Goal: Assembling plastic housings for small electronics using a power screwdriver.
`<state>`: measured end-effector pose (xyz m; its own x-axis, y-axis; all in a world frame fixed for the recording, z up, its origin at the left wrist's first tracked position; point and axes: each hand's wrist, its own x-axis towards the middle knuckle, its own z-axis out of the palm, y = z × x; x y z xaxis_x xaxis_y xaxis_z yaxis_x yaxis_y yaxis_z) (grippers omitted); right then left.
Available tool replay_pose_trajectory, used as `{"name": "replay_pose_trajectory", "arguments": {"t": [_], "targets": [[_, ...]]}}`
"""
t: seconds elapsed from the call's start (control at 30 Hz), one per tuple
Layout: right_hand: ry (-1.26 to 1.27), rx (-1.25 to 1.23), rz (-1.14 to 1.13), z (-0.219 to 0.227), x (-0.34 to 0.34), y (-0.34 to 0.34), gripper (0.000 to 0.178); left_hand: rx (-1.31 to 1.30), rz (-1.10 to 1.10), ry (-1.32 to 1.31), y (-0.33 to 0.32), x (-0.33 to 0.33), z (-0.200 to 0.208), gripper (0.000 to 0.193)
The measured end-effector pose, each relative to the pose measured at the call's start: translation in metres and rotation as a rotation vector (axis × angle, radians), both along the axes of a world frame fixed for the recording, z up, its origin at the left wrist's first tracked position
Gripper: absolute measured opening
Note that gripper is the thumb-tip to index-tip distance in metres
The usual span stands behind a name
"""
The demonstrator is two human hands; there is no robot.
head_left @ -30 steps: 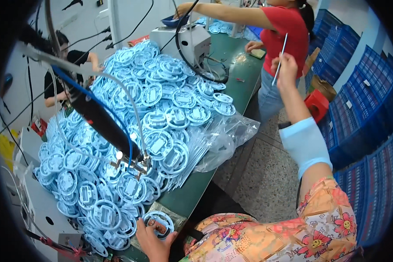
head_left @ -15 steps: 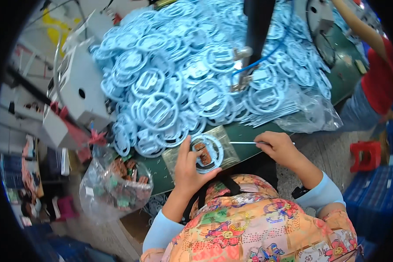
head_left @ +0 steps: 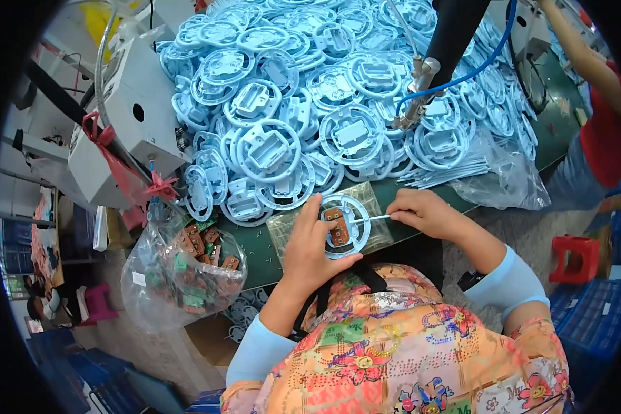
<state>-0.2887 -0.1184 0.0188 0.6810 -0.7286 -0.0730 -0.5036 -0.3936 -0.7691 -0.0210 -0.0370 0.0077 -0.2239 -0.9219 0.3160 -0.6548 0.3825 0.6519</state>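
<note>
My left hand [head_left: 306,250] grips a light-blue round plastic frame [head_left: 360,238] by its left side, thumb along the lower edge. Set inside that frame is a brown circuit board [head_left: 340,236], under my fingertips. A thin pale rod [head_left: 375,219] is pinched between the fingers of my right hand [head_left: 426,212]. The rod's left end reaches over the frame's right rim, close to the board; whether it touches cannot be made out. Beneath the frame lies a shiny yellowish pad [head_left: 281,234] on the green table [head_left: 255,268].
A large heap of similar blue frames [head_left: 269,148] covers the table beyond. Several pale rods [head_left: 452,170] lie beside a clear bag [head_left: 507,183]. A bag of circuit boards [head_left: 186,276] hangs at left, below a grey machine [head_left: 127,117]. A black post [head_left: 455,41] rises ahead; another person [head_left: 600,131] is at right.
My right hand has moved left with the rod, bringing its end from beside the frame to over it. My left hand still holds the frame. The view has shifted slightly.
</note>
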Motion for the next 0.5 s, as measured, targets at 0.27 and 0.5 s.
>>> {"name": "replay_pose_trajectory", "arguments": {"t": [0.27, 0.5], "targets": [[0.044, -0.096, 0.048, 0.0, -0.0009, -0.0086, 0.012, 0.021, -0.027, -0.027, -0.0056, -0.0012, 0.0, 0.071], [-0.004, -0.109, 0.007, -0.0006, 0.0037, -0.0037, 0.011, 0.011, -0.015, -0.06, -0.0044, -0.0013, 0.002, 0.068]]}}
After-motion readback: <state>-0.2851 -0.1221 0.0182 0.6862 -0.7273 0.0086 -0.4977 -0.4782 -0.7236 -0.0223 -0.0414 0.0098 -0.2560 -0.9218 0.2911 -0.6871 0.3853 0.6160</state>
